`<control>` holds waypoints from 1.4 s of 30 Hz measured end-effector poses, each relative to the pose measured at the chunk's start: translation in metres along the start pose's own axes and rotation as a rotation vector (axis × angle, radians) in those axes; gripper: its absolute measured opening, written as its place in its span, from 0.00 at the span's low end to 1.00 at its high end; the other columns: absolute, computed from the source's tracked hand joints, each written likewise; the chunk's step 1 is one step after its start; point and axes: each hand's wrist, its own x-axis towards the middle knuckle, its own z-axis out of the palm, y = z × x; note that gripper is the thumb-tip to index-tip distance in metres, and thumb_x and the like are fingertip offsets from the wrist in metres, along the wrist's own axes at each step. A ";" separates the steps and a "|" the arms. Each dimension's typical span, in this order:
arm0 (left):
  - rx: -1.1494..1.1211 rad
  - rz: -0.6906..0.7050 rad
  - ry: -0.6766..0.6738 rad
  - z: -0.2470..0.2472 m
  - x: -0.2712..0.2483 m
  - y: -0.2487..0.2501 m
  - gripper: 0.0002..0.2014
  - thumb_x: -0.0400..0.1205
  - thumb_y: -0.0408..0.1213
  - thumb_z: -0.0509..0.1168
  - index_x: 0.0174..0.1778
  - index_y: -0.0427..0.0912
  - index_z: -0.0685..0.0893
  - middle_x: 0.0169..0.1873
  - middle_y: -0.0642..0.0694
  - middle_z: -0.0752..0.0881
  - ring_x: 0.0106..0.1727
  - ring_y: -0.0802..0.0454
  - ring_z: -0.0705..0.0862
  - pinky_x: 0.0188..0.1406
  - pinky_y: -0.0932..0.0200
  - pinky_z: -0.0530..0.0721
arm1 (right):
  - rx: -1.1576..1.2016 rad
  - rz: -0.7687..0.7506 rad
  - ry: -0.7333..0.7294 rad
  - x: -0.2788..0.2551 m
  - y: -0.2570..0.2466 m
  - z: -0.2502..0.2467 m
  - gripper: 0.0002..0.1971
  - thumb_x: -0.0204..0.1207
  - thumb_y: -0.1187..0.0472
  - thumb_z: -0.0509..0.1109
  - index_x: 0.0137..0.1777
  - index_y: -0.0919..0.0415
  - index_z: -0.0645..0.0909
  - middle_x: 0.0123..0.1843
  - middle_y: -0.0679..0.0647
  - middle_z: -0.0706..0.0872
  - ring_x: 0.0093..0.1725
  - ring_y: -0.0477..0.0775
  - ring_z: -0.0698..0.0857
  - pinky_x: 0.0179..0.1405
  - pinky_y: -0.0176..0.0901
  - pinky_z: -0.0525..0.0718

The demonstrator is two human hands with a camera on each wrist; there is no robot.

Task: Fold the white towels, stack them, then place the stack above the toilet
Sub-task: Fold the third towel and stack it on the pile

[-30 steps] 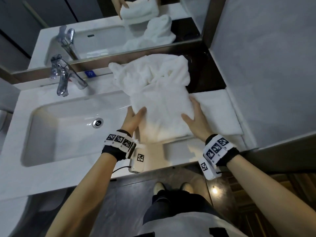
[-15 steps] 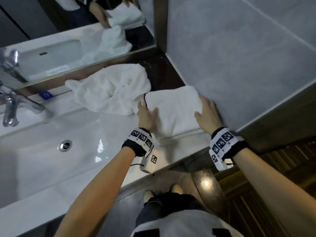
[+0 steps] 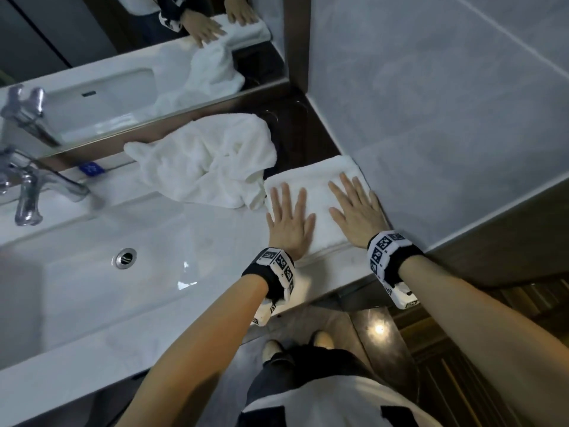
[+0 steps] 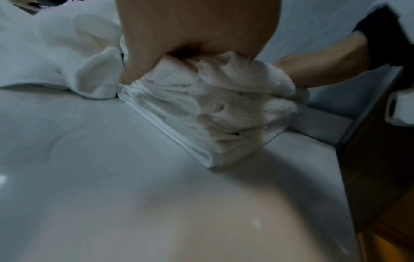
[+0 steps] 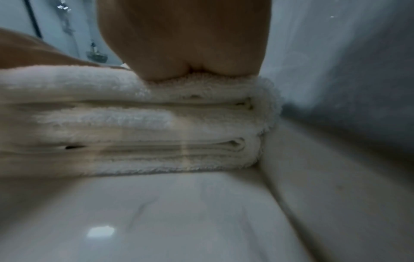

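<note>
A stack of folded white towels (image 3: 318, 186) lies on the white counter (image 3: 191, 229) against the grey side wall. My left hand (image 3: 289, 214) and my right hand (image 3: 354, 208) both press flat on top of it, fingers straight and spread. In the left wrist view the stack's folded edges (image 4: 201, 124) show under my palm (image 4: 197, 26). The right wrist view shows two folded towels (image 5: 134, 124) layered beneath my palm (image 5: 183, 39). A crumpled, unfolded white towel (image 3: 203, 161) lies just left of the stack, by the mirror.
The sink basin (image 3: 77, 282) with its drain (image 3: 124, 257) takes up the counter's left part. A chrome faucet (image 3: 27, 192) stands at the far left. The mirror (image 3: 138, 57) runs along the back. The grey wall (image 3: 446, 118) borders the stack on the right.
The folded towel went from the counter's middle onto the folded one by the wall. Both hands let go of its sides and now lie flat on top.
</note>
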 end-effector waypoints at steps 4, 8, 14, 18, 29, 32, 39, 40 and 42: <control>0.012 -0.008 0.021 0.000 0.006 0.000 0.29 0.88 0.51 0.45 0.83 0.50 0.43 0.83 0.43 0.33 0.82 0.41 0.29 0.81 0.36 0.43 | 0.007 0.001 0.004 0.006 0.001 0.000 0.29 0.85 0.44 0.45 0.84 0.42 0.40 0.86 0.44 0.35 0.85 0.50 0.37 0.83 0.58 0.40; 0.028 -0.011 -0.020 -0.003 0.006 -0.002 0.29 0.87 0.51 0.44 0.83 0.50 0.42 0.83 0.43 0.33 0.82 0.41 0.29 0.83 0.36 0.42 | 0.024 0.007 -0.039 0.005 -0.003 -0.007 0.29 0.85 0.46 0.46 0.84 0.44 0.41 0.86 0.46 0.35 0.85 0.51 0.38 0.83 0.60 0.41; -0.020 0.002 0.173 -0.042 0.006 -0.019 0.31 0.83 0.41 0.58 0.82 0.44 0.55 0.79 0.42 0.65 0.74 0.38 0.70 0.72 0.43 0.71 | 0.085 0.138 -0.069 0.013 -0.034 -0.035 0.29 0.81 0.52 0.59 0.82 0.53 0.58 0.86 0.56 0.53 0.84 0.59 0.53 0.79 0.68 0.53; -0.152 -0.143 0.335 -0.076 0.009 -0.055 0.35 0.80 0.32 0.62 0.82 0.44 0.54 0.74 0.44 0.70 0.64 0.43 0.81 0.54 0.44 0.83 | 0.300 0.135 0.075 0.029 -0.070 -0.055 0.20 0.78 0.57 0.64 0.71 0.56 0.75 0.74 0.59 0.73 0.72 0.63 0.71 0.73 0.60 0.66; 0.035 -0.302 0.173 -0.123 0.024 -0.169 0.32 0.77 0.36 0.65 0.77 0.40 0.64 0.74 0.39 0.68 0.69 0.37 0.74 0.60 0.44 0.77 | 0.362 -0.086 0.010 0.101 -0.167 -0.059 0.24 0.77 0.62 0.68 0.73 0.58 0.71 0.75 0.56 0.70 0.72 0.62 0.69 0.68 0.55 0.74; 0.073 -0.306 0.124 -0.129 0.030 -0.190 0.30 0.78 0.36 0.65 0.76 0.39 0.65 0.75 0.38 0.68 0.73 0.39 0.69 0.67 0.46 0.72 | 0.207 -0.087 -0.135 0.119 -0.182 -0.052 0.27 0.76 0.60 0.67 0.76 0.58 0.68 0.76 0.56 0.70 0.75 0.61 0.67 0.70 0.57 0.73; 0.128 -0.379 -0.021 -0.124 0.056 -0.201 0.29 0.78 0.34 0.63 0.75 0.40 0.62 0.72 0.39 0.68 0.73 0.40 0.69 0.69 0.47 0.70 | -0.283 -0.019 -0.152 0.138 -0.215 -0.024 0.38 0.67 0.54 0.78 0.73 0.60 0.63 0.72 0.56 0.70 0.71 0.59 0.70 0.72 0.67 0.66; 0.156 -0.379 -0.013 -0.124 0.060 -0.201 0.28 0.79 0.33 0.62 0.75 0.39 0.62 0.71 0.38 0.68 0.72 0.39 0.69 0.69 0.48 0.70 | -0.311 -0.013 -0.108 0.140 -0.217 -0.020 0.35 0.68 0.58 0.77 0.71 0.61 0.64 0.70 0.57 0.71 0.69 0.60 0.71 0.72 0.68 0.65; 0.202 -0.384 0.002 -0.126 0.065 -0.202 0.23 0.83 0.33 0.58 0.74 0.38 0.63 0.70 0.37 0.69 0.71 0.39 0.70 0.68 0.48 0.71 | -0.339 -0.014 -0.046 0.143 -0.218 -0.013 0.30 0.69 0.65 0.73 0.69 0.63 0.66 0.67 0.58 0.74 0.67 0.60 0.73 0.73 0.66 0.64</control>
